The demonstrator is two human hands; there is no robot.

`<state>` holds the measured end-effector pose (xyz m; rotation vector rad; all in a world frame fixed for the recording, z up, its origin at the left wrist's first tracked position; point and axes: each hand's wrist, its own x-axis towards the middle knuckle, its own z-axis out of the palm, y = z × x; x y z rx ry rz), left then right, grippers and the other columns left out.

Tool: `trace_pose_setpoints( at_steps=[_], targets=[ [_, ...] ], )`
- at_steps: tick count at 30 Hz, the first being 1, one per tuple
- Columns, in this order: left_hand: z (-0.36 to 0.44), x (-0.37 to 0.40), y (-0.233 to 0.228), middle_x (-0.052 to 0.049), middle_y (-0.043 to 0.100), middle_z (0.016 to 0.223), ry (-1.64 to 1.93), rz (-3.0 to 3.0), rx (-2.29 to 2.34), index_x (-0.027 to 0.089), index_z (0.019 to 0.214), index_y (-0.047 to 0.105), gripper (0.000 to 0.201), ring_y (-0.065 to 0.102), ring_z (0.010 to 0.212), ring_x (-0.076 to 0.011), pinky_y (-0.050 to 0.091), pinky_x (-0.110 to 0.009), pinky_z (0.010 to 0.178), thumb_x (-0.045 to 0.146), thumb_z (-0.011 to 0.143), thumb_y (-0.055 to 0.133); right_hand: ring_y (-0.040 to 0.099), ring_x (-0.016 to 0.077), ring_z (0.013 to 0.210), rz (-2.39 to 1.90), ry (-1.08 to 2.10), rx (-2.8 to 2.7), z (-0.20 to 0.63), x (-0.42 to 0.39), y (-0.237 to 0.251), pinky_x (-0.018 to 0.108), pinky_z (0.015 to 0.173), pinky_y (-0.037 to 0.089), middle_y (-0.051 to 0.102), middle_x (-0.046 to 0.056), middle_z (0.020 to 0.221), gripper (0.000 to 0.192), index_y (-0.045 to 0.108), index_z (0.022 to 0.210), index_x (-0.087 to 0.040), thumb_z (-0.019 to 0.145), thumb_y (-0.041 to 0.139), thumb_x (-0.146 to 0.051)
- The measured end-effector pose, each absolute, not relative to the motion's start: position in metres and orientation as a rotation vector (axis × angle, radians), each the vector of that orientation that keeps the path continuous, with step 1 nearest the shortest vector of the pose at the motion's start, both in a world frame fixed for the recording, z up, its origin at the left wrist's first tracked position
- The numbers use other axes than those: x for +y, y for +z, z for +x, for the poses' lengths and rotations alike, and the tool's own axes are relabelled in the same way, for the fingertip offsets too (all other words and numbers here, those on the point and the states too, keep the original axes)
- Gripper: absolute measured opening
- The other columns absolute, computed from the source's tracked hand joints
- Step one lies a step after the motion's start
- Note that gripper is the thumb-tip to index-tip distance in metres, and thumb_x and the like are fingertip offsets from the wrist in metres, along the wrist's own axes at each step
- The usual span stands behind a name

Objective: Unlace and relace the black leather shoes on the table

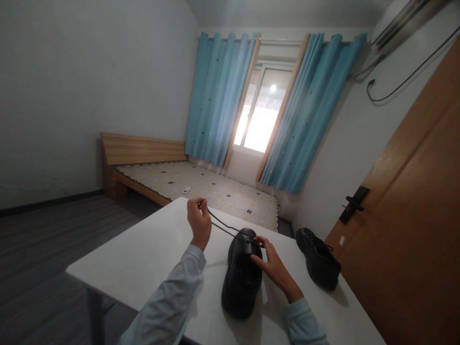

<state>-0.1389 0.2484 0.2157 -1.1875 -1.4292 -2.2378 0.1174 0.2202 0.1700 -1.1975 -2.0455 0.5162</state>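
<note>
A black shoe [241,280] lies on the white table [143,261] in front of me, toe toward me. My left hand [199,225] is raised above the table and pinches the end of a black shoelace [224,227], pulled taut up and to the left from the shoe's far end. My right hand [270,264] rests its fingers on the shoe's upper right side, near where the lace comes out. A second black shoe [318,258], laced, sits apart on the table to the right.
The table's far corner and left edge are close to the hands. Beyond it stands a wooden bed [194,184] with a patterned mattress. Blue curtains [223,100] frame a bright window [260,112]. A wooden door [413,230] is at the right.
</note>
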Motion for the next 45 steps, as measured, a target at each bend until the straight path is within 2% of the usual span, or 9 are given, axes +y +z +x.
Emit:
trace_pose_setpoints(
  at_steps=[4, 8, 12, 15, 19, 23, 28, 38, 45],
  targets=[
    [-0.140, 0.246, 0.219, -0.005, 0.054, 0.087, -2.397, -0.947, -1.277, 0.019, 0.091, 0.040, 0.007, 0.054, 0.085, -0.0157, 0.042, -0.030, 0.082, 0.024, 0.092, 0.036, 0.052, 0.0246, 0.109, -1.195, 0.506, -2.044, 0.118, 0.220, 0.170, 0.042, 0.097, 0.039, 0.054, 0.008, 0.119, 0.054, 0.043, 0.123, -0.023, 0.075, 0.060, -0.040],
    [-0.139, 0.244, 0.220, -0.004, 0.055, 0.082, -2.470, -0.889, -1.245, 0.019, 0.093, 0.036, 0.006, 0.055, 0.079, -0.0144, 0.042, -0.030, 0.080, 0.024, 0.093, 0.032, 0.052, 0.0253, 0.109, -1.204, 0.507, -2.040, 0.119, 0.221, 0.169, 0.043, 0.096, 0.040, 0.054, 0.009, 0.119, 0.054, 0.044, 0.123, -0.023, 0.074, 0.060, -0.041],
    [-0.135, 0.247, 0.218, -0.002, 0.056, 0.079, -2.398, -1.311, -1.528, 0.019, 0.096, 0.043, 0.013, 0.055, 0.072, -0.0137, 0.043, -0.025, 0.071, 0.030, 0.090, 0.040, 0.052, 0.0249, 0.109, -1.191, 0.500, -2.041, 0.119, 0.221, 0.168, 0.043, 0.096, 0.039, 0.055, 0.008, 0.119, 0.053, 0.044, 0.122, -0.024, 0.075, 0.060, -0.040],
    [-0.129, 0.252, 0.216, -0.003, 0.061, 0.084, -2.150, -1.884, -1.685, 0.019, 0.096, 0.052, 0.020, 0.057, 0.074, -0.0138, 0.042, -0.023, 0.070, 0.034, 0.088, 0.043, 0.052, 0.0251, 0.110, -1.191, 0.498, -2.038, 0.118, 0.221, 0.168, 0.043, 0.096, 0.040, 0.055, 0.008, 0.119, 0.052, 0.045, 0.122, -0.024, 0.075, 0.060, -0.040],
    [-0.122, 0.257, 0.206, -0.001, 0.063, 0.077, -1.612, -2.486, -1.736, 0.020, 0.094, 0.062, 0.026, 0.057, 0.071, -0.0148, 0.041, -0.023, 0.067, 0.041, 0.082, 0.051, 0.052, 0.0254, 0.110, -1.205, 0.503, -2.040, 0.117, 0.221, 0.168, 0.042, 0.096, 0.040, 0.055, 0.008, 0.119, 0.052, 0.045, 0.123, -0.024, 0.076, 0.059, -0.041],
    [-0.120, 0.262, 0.193, -0.002, 0.066, 0.076, -1.240, -2.746, -1.722, 0.020, 0.089, 0.067, 0.027, 0.059, 0.071, -0.0171, 0.040, -0.023, 0.065, 0.043, 0.076, 0.061, 0.051, 0.0249, 0.111, -1.215, 0.510, -2.048, 0.116, 0.223, 0.167, 0.042, 0.097, 0.039, 0.053, 0.009, 0.119, 0.053, 0.044, 0.123, -0.023, 0.076, 0.059, -0.042],
    [-0.121, 0.262, 0.186, -0.005, 0.069, 0.079, -1.033, -2.854, -1.804, 0.020, 0.079, 0.070, 0.019, 0.061, 0.075, -0.0191, 0.040, -0.023, 0.066, 0.036, 0.075, 0.063, 0.051, 0.0253, 0.110, -1.203, 0.501, -2.049, 0.115, 0.223, 0.166, 0.042, 0.096, 0.039, 0.054, 0.008, 0.119, 0.052, 0.045, 0.123, -0.024, 0.076, 0.059, -0.042],
    [-0.121, 0.263, 0.193, -0.002, 0.067, 0.073, -1.166, -2.818, -1.856, 0.017, 0.074, 0.068, 0.024, 0.057, 0.070, -0.0160, 0.037, -0.022, 0.061, 0.036, 0.076, 0.053, 0.053, 0.0249, 0.107, -1.213, 0.490, -2.052, 0.118, 0.222, 0.166, 0.041, 0.095, 0.040, 0.055, 0.007, 0.117, 0.051, 0.046, 0.122, -0.025, 0.076, 0.058, -0.043],
    [-0.125, 0.270, 0.195, -0.001, 0.057, 0.063, -1.308, -2.421, -2.181, 0.017, 0.062, 0.056, 0.023, 0.051, 0.064, -0.0152, 0.032, -0.024, 0.058, 0.027, 0.077, 0.042, 0.052, 0.0248, 0.108, -1.230, 0.507, -2.052, 0.118, 0.221, 0.167, 0.041, 0.095, 0.040, 0.054, 0.008, 0.118, 0.052, 0.046, 0.123, -0.023, 0.076, 0.058, -0.044]
  ],
)
